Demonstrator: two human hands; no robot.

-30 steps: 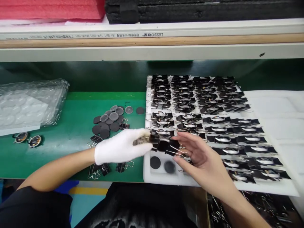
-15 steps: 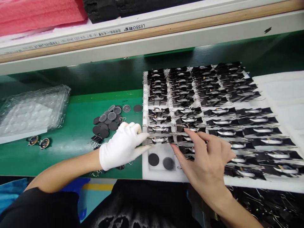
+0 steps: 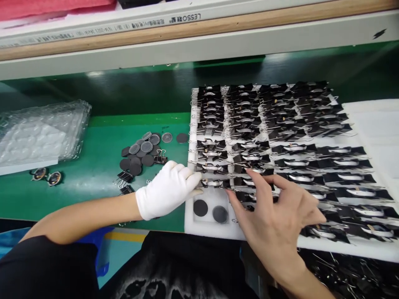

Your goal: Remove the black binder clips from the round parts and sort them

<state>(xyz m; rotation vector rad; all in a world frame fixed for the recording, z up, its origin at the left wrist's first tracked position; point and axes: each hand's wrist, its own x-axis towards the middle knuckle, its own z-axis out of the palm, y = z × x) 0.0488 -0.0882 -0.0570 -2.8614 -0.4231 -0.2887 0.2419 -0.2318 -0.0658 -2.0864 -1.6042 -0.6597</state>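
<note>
My left hand, in a white glove, pinches the wire handles at the left end of a clipped assembly. This assembly has a pale curved piece between black binder clips and lies at the front of the leftmost column in the white foam tray. My bare right hand has thumb and forefinger around the binder clip handles at its right end; its other fingers are loosely bent. Two dark round discs, a left one and a right one, lie in the tray just in front.
Rows of clipped assemblies fill the tray to the right. Left on the green bench are a pile of dark discs, loose binder clips, sunglasses and clear plastic trays. A shelf edge runs above.
The gloved fingers have closed in at the assembly's left end. My right hand stays at the other end. The view has shifted slightly.
</note>
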